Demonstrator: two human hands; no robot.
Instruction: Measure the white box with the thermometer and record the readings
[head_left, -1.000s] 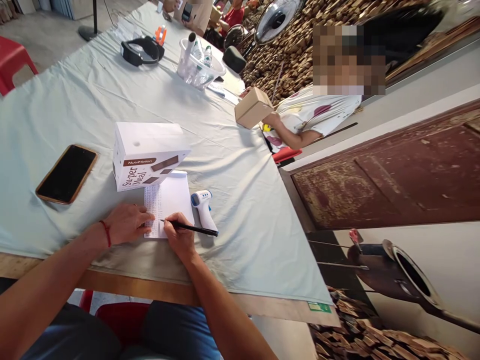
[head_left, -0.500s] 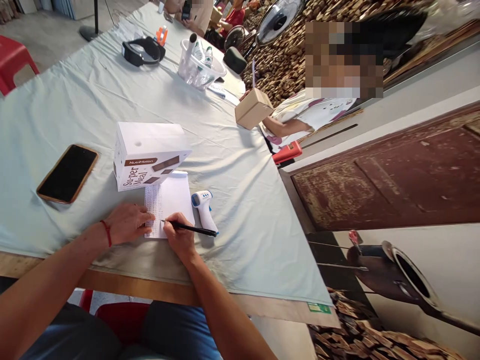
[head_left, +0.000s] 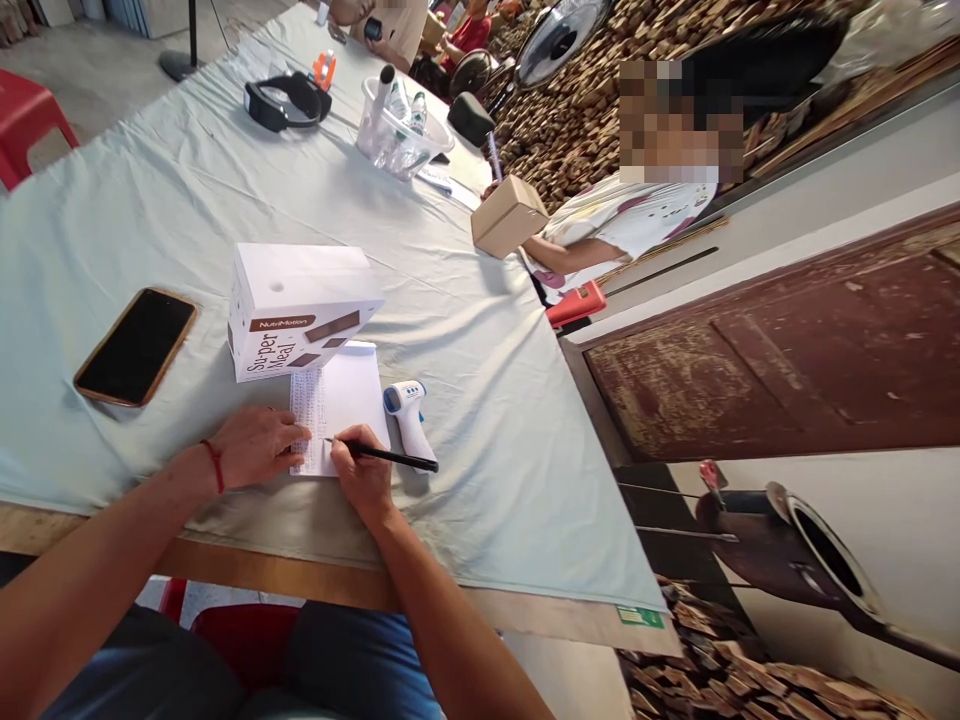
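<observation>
A black pen (head_left: 397,458) is pinched in my right hand (head_left: 363,475), its tip on a white notepad (head_left: 354,395) with rows of small handwriting down the left side. My left hand (head_left: 259,448) lies flat with its fingertips on the pad's left edge; a red cord circles that wrist. Directly behind the pad stands a white box (head_left: 304,290) printed "NutriMotion Super Meal", hiding part of the pad's top left. Right of the pad lies a white and blue infrared thermometer (head_left: 409,415), the pen's back end reaching over its handle.
A phone (head_left: 136,346) lies to the left. Farther back are a black headset (head_left: 285,102), orange tape (head_left: 324,70) and a clear basket (head_left: 405,140) with bottles. At the right edge a person holds a cardboard box (head_left: 510,218). A red stool (head_left: 34,125) stands beyond the table.
My right hand and the pen have shifted slightly to the right along the pad. My left hand stays in place. The person at the right has moved their head a little.
</observation>
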